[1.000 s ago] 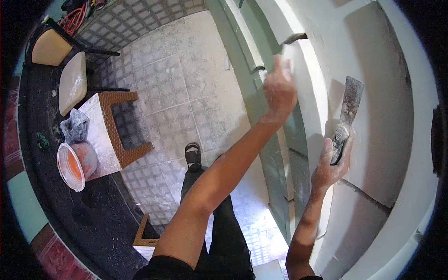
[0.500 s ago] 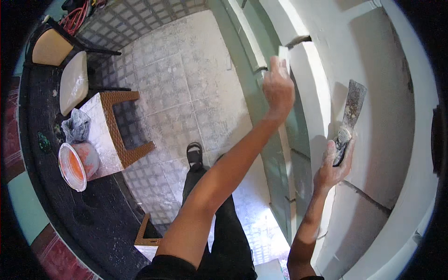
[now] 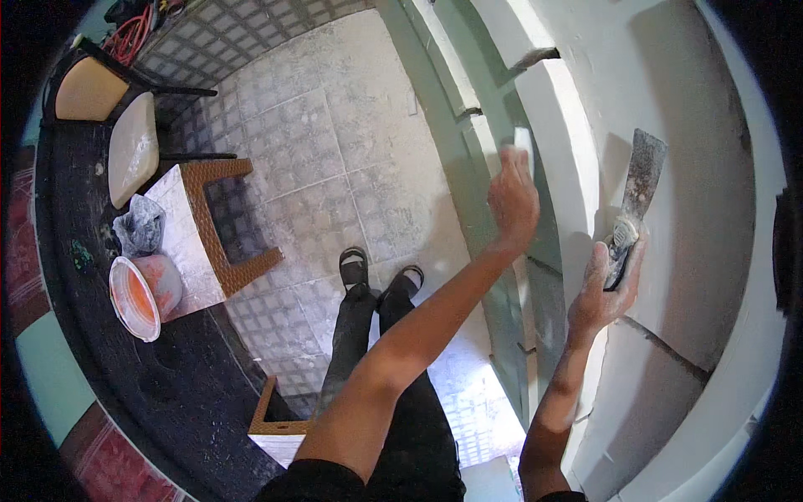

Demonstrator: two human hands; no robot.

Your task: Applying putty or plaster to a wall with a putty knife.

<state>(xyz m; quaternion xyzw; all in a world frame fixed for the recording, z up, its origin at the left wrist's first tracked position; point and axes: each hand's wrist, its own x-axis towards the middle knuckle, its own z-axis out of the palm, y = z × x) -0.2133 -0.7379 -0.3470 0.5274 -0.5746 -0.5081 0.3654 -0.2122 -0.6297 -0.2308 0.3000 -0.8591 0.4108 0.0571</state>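
Observation:
My left hand [image 3: 514,192] is closed on a small white flat piece [image 3: 523,137], held at the raised white edge strips along the pale green wall face [image 3: 548,217]; whether it touches them I cannot tell. My right hand [image 3: 604,291] grips a putty knife [image 3: 645,159] by its handle, blade pointing up, against the broad white plastered surface [image 3: 694,209]. Both hands and the knife carry white dust. Dark gaps run between segments of the white strips [image 3: 556,134].
At the left, a small table [image 3: 213,217] bears an orange-stained plastic tub [image 3: 155,284] and a crumpled grey bag [image 3: 138,222]. A chair [image 3: 125,159] and dark bench [image 3: 192,385] stand there. My sandalled feet [image 3: 354,268] are on the dusty tiled floor [image 3: 309,151]. Red cables [image 3: 134,33] lie top left.
My left hand with the white piece has shifted down and right along the strips. The knife in my right hand has moved slightly right. Both my feet now show.

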